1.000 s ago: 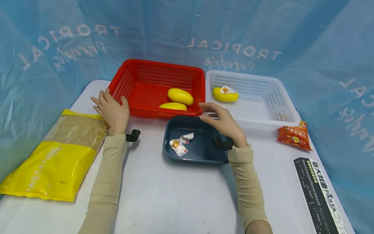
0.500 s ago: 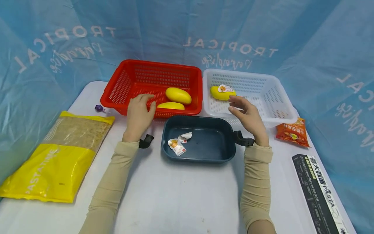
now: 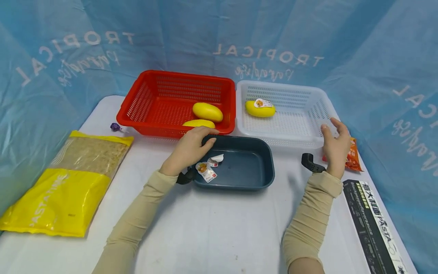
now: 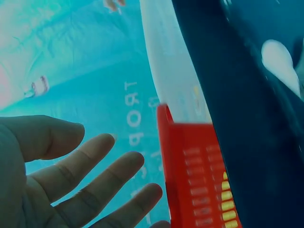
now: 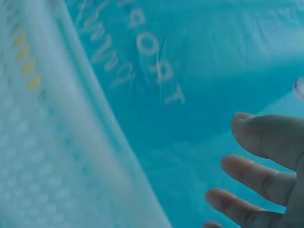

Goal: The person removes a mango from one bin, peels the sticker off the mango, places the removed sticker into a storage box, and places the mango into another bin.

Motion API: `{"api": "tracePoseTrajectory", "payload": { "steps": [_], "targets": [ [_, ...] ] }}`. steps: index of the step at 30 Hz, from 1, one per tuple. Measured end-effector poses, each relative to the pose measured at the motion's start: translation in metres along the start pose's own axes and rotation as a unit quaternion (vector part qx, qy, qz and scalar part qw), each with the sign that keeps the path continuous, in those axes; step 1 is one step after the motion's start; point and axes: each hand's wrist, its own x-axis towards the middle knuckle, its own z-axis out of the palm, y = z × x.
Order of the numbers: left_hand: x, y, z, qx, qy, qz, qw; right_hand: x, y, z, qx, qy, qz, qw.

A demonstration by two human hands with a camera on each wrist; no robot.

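In the head view my left hand (image 3: 191, 150) hovers over the left end of a dark blue tray (image 3: 244, 169), fingers loosely bent and holding nothing. Two printed paper labels (image 3: 206, 172) lie in that tray. Over the front right corner of a white basket (image 3: 287, 127), my right hand (image 3: 336, 150) is raised with fingers spread, partly covering an orange snack packet (image 3: 354, 156). A red basket (image 3: 137, 125) holds two yellow mango-shaped fruits (image 3: 207, 112). One more yellow fruit (image 3: 254, 111), bearing a label, lies in the white basket. Both wrist views show loose, bare fingers.
A yellow pasta bag (image 3: 65, 190) lies at the left, with a small purple-wrapped candy (image 3: 115, 126) behind it. At the right edge is a black pasta box (image 3: 369, 224). A blue printed curtain (image 3: 191, 38) surrounds the white table (image 3: 205, 228).
My left hand has moved right from the red basket's left side to the tray, uncovering the purple candy. My right hand has moved from above the tray rightward to the orange packet.
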Motion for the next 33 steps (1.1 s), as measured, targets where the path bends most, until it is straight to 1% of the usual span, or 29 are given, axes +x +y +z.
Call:
{"api": "tracePoseTrajectory", "payload": {
  "steps": [4, 8, 11, 15, 20, 23, 27, 33],
  "targets": [
    [0.004, 0.006, 0.004, -0.014, -0.012, 0.007, 0.9998, 0.007, 0.011, -0.003, -0.004, 0.024, 0.035, 0.9991],
    [0.013, 0.014, 0.007, -0.027, -0.029, 0.021, 0.9990, 0.012, 0.019, -0.003, 0.005, 0.043, 0.047, 0.9980],
    [0.022, 0.021, 0.009, -0.036, -0.045, 0.024, 0.9980, 0.014, 0.024, -0.002, 0.006, 0.040, 0.060, 0.9974],
    [0.036, 0.028, 0.013, -0.048, -0.065, 0.019, 0.9965, 0.018, 0.030, 0.000, 0.000, 0.030, 0.070, 0.9971],
    [0.054, 0.037, 0.023, -0.067, -0.091, 0.019, 0.9934, 0.021, 0.037, 0.005, 0.011, 0.020, 0.065, 0.9976],
    [0.062, 0.041, 0.030, -0.070, -0.107, 0.014, 0.9917, 0.023, 0.041, 0.009, 0.012, 0.019, 0.044, 0.9988],
    [0.073, 0.049, 0.036, -0.055, -0.121, 0.011, 0.9911, 0.026, 0.047, 0.013, 0.004, 0.027, 0.023, 0.9994],
    [0.092, 0.059, 0.043, -0.025, -0.130, 0.029, 0.9908, 0.029, 0.051, 0.013, -0.005, 0.025, 0.024, 0.9994]
  ]
}}
